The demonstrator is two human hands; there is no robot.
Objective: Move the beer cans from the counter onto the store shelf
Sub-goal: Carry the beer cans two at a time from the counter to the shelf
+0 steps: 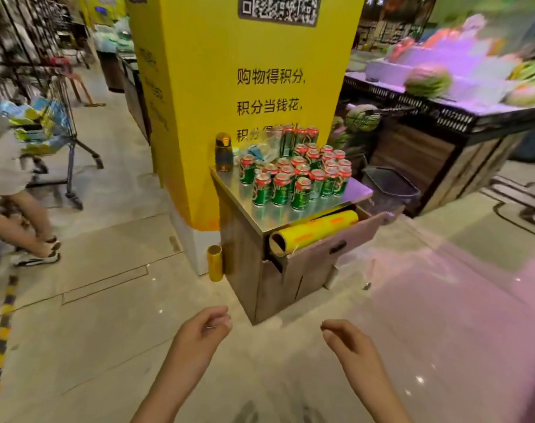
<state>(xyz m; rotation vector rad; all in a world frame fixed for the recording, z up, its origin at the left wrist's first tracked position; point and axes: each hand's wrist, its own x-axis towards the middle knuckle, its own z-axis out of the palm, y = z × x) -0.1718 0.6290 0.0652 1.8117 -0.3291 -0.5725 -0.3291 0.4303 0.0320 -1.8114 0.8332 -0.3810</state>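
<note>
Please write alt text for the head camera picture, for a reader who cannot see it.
Many green beer cans with red tops stand on a small steel-topped counter against a yellow pillar, with a bottle beside them. In the foreground, the left hand and right hand are empty, well short of the counter. A yellow roll lies in its open drawer.

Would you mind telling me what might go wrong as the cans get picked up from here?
The beer cans stand tightly packed, so lifting one could topple its neighbours. The front row sits near the counter edge, so a nudge may send cans to the floor. The yellow roll juts from the open drawer below and might snag the left hand or right hand, both empty.
</note>
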